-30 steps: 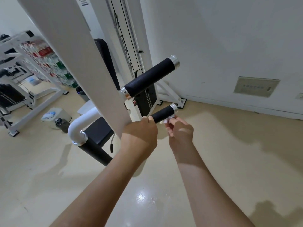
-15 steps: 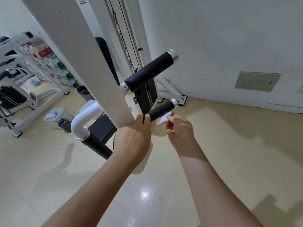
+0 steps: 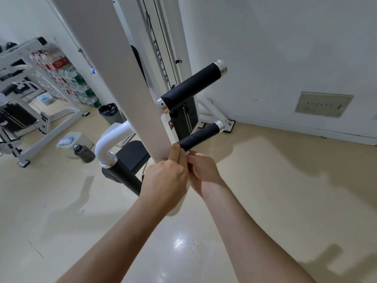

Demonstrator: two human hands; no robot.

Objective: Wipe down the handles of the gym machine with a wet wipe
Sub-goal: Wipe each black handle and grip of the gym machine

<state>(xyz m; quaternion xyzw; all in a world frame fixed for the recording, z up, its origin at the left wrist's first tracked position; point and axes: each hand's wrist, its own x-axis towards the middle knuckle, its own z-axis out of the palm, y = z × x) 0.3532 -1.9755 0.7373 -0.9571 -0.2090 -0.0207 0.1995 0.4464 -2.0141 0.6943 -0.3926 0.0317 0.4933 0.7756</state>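
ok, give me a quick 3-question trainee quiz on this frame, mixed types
1. True or false: no hand touches the upper handle.
2. What caps the lower handle at its free end? A silver ring; B red knob; C nothing.
3. Where on the lower handle do the hands meet?
Key: 1 true. 2 A. 3 At its inner end, by the white beam: the left hand grips there, the right hand pinches the wet wipe.
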